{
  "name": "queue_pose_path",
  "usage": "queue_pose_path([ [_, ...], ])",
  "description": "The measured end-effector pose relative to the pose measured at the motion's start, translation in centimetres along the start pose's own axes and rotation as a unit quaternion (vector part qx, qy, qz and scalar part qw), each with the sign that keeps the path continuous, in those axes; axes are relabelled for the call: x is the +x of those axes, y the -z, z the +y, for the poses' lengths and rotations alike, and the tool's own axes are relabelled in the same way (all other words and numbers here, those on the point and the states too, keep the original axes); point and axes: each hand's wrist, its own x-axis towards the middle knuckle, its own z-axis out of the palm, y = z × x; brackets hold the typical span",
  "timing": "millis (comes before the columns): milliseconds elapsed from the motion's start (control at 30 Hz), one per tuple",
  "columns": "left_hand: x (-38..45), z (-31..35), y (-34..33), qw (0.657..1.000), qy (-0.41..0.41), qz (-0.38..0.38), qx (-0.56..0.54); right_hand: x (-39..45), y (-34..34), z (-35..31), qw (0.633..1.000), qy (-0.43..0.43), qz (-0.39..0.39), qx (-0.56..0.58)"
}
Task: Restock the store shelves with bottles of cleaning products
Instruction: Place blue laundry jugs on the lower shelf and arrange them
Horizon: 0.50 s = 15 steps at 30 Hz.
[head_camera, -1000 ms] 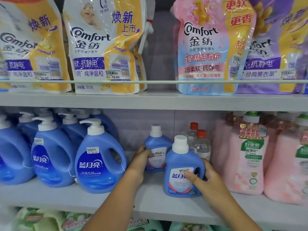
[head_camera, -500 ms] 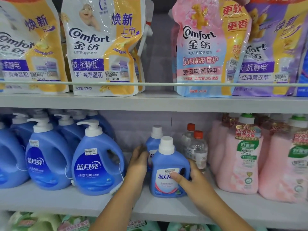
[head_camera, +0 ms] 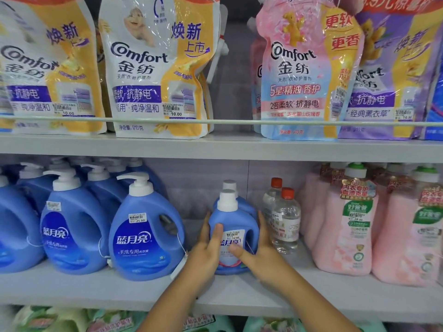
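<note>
A small blue detergent bottle (head_camera: 233, 226) with a white cap stands upright on the middle shelf (head_camera: 239, 295). My left hand (head_camera: 206, 250) holds its left side, thumb across the label. My right hand (head_camera: 260, 254) holds its right side, thumb on the front. A second small blue bottle (head_camera: 230, 184) stands directly behind it, mostly hidden; only its white cap and right shoulder show.
Large blue pump bottles (head_camera: 146, 231) stand close on the left. Two clear bottles with red caps (head_camera: 285, 219) stand right of my hands, then pink bottles (head_camera: 345, 226). Softener pouches (head_camera: 153, 68) fill the upper shelf behind a rail.
The front bottle slid left, in front of the rear one. My left hand left the rear bottle and now holds the front bottle's left side. My right hand stayed on it.
</note>
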Motion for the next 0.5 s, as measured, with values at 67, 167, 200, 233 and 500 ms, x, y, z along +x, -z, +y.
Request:
queue_pose_path([
  [67, 0.4, -0.1, 0.3, 0.999, 0.000, -0.020, 0.025, 0.4, 0.2, -0.4, 1.000, -0.008, -0.002, 0.014],
  [167, 0.6, 0.0, 0.4, 0.999, -0.015, -0.038, 0.025, 0.5, 0.0, -0.8, 0.999, -0.009, 0.019, 0.027],
  [200, 0.7, -0.3, 0.3, 0.999, -0.022, -0.036, 0.026, 0.3, -0.1, -0.7, 0.999, -0.005, 0.027, 0.026],
  [233, 0.9, -0.6, 0.3, 0.999, -0.031, -0.031, 0.027, 0.0, -0.2, -0.6, 0.999, 0.001, 0.035, 0.022],
  [500, 0.4, -1.5, 0.7, 0.997, -0.065, -0.027, 0.035, -1.5, -0.3, 0.4, 0.999, 0.044, 0.025, -0.020],
])
